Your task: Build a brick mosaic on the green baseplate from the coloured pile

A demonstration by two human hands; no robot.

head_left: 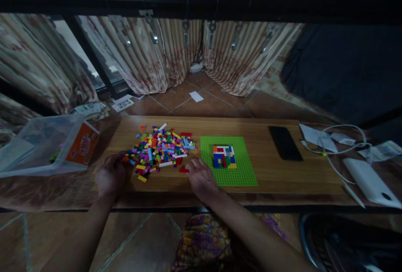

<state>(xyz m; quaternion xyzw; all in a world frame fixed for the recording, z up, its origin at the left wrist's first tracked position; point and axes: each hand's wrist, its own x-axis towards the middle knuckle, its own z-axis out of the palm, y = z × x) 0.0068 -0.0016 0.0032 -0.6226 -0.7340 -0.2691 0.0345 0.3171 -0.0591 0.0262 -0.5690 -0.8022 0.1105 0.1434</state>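
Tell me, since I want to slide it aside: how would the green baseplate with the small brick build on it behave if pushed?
The green baseplate looks thin and flat, so it would probably slide easily on the smooth wooden board. The brick build sits low, so tipping seems unlikely. Lifted by one edge, it might flex slightly.

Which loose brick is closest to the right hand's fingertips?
The small red brick, lying alone on the wooden board just left of the right hand. The other loose bricks sit in the multicoloured pile farther left.

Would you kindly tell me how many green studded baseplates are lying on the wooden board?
1. The flat green studded baseplate lies right of the multicoloured brick pile, beside the right hand, with a small brick build on it.
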